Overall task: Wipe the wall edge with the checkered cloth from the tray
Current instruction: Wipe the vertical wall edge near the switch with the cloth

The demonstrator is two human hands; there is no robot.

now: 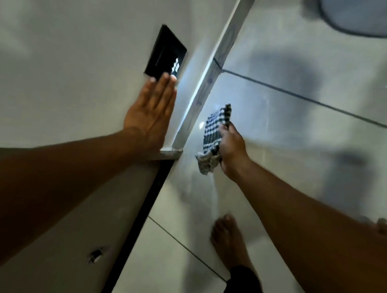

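Observation:
My right hand (231,147) grips the black-and-white checkered cloth (212,134), bunched, with a pale end hanging below my fist. The cloth hangs just right of the wall edge (199,95), a pale skirting strip running along the foot of the wall; I cannot tell whether cloth and strip touch. My left hand (149,113) lies flat on the white wall (65,63), fingers together and stretched out, its fingertips at the lower corner of a black switch plate (166,54). No tray is in view.
Glossy pale floor tiles (284,122) with dark grout lines fill the right side. My bare foot (228,239) stands on them. A dark vertical gap (143,217) runs below the wall's ledge. A round pale object (366,14) sits at the top right.

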